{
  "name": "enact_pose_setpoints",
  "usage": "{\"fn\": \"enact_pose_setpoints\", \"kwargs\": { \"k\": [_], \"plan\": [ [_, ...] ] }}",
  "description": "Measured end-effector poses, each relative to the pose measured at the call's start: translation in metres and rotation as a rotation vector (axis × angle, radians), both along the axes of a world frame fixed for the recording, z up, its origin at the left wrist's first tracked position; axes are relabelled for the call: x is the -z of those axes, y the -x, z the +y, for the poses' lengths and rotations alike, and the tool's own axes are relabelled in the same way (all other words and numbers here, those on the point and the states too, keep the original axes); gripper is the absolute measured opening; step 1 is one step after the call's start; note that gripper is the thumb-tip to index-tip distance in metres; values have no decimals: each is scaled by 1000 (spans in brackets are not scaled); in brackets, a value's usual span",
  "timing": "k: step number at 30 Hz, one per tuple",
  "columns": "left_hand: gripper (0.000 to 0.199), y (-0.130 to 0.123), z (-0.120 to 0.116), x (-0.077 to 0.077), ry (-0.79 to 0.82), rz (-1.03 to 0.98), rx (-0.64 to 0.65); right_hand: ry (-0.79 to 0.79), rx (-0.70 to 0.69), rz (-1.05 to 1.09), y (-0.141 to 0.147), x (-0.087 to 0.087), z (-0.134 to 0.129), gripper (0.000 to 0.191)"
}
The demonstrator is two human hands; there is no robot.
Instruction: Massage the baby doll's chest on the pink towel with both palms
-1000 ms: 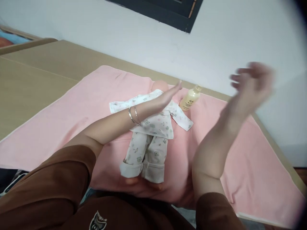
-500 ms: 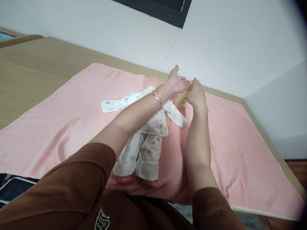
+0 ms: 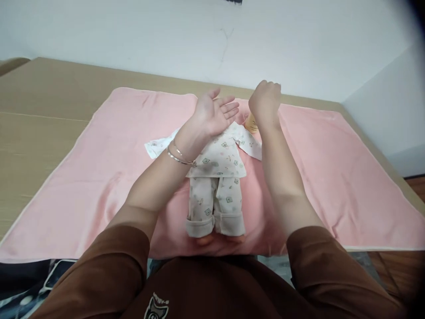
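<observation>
My left hand (image 3: pixel 215 113) is open, palm up, fingers slightly spread, above the chest of a doll in a white printed top (image 3: pixel 219 157). The doll's head is hidden behind that hand. My right hand (image 3: pixel 265 102) is closed in a fist at the top of a yellow bottle (image 3: pixel 251 125). The lower part of the bottle shows beside my wrist; its top is hidden by the hand. The doll lies on its back in matching trousers (image 3: pixel 229 199) with cuffs turned up, its feet (image 3: pixel 204 240) poking out below.
A pink blanket (image 3: pixel 315 177) is spread under the doll on a wooden table (image 3: pixel 63 88). A white wall (image 3: pixel 133 44) rises behind. At the lower left, a phone-like object (image 3: pixel 59 272) lies below the table edge.
My left hand has drawn away from the bottle, back to the left over the doll. My right hand has turned more knuckles-up over the bottle. The view has levelled and tilted downward.
</observation>
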State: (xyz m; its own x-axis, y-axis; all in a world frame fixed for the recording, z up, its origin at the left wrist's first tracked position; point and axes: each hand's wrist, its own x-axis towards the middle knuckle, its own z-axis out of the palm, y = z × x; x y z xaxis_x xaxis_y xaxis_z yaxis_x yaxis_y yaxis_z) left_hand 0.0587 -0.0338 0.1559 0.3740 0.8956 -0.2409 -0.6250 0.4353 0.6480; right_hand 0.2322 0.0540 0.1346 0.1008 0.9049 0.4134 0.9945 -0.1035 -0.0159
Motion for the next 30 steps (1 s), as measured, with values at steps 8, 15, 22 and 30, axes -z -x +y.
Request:
{"fn": "enact_pose_setpoints", "kwargs": {
  "k": [8, 15, 22, 30],
  "plan": [
    [61, 42, -22, -13, -33, -53, -12, -20, 53, 70, 0, 8, -9, 43],
    [56, 48, -34, -22, -66, -70, -3, -19, 89, -38, 3, 24, -27, 75],
    [47, 54, -52, -30, -142, -74, -76, 7, 132, -87, 4, 32, -24, 79],
    [43, 56, -59, -30, -221, 1, -93, 4, 97, 21, 4, 31, -36, 85]
  ]
}}
